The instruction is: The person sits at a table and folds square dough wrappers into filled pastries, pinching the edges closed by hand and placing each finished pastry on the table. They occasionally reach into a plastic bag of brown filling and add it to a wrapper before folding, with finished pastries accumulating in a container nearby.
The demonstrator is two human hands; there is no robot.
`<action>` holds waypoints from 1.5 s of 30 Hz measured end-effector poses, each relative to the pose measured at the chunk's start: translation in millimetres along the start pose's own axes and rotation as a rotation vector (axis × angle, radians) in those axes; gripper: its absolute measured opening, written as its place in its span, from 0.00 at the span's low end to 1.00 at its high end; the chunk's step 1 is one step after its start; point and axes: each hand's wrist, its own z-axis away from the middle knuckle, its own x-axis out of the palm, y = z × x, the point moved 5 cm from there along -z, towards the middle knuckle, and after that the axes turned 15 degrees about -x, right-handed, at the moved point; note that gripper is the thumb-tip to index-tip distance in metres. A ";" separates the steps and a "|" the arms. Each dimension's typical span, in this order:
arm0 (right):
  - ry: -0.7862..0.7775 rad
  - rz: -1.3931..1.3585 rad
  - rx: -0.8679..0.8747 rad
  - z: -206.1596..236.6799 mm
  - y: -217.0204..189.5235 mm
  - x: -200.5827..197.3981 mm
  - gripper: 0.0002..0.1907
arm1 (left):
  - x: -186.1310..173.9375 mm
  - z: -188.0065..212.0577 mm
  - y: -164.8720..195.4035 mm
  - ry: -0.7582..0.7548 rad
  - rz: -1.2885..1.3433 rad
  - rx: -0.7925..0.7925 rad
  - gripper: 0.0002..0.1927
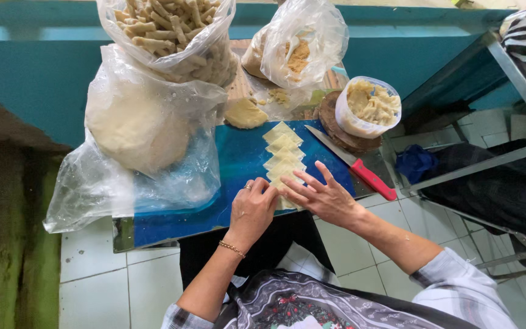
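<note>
A large clear plastic bag holding a pale round mass of dough (134,125) sits on the left of a blue rectangular cutting board (238,158). A red-handled kitchen knife (353,164) lies at the board's right edge. The right hand (324,196), fingers spread, and the left hand (252,210), fingers curled, press the near end of a row of pale yellow square dough sheets (284,155).

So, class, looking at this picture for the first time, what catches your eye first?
Both hands, the left hand and right hand, press on a row of pale dough squares on a blue board. A red-handled knife lies to their right, and a big bagged dough lump sits on the left.
</note>
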 end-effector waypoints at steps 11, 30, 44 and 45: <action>0.072 0.088 0.243 -2.8 57.3 -11.2 0.29 | 1.6 -1.9 3.3 0.018 0.005 0.028 0.05; -0.152 -0.005 0.748 98.5 171.8 14.8 0.17 | 3.5 -11.5 -8.0 -0.062 0.102 -0.090 0.05; -0.084 -0.070 0.650 98.1 176.2 20.2 0.10 | -0.4 -11.5 -5.5 -0.091 0.155 -0.097 0.06; -0.087 -0.090 0.651 94.8 177.7 15.1 0.12 | -0.6 -11.6 -5.4 -0.088 0.155 -0.091 0.06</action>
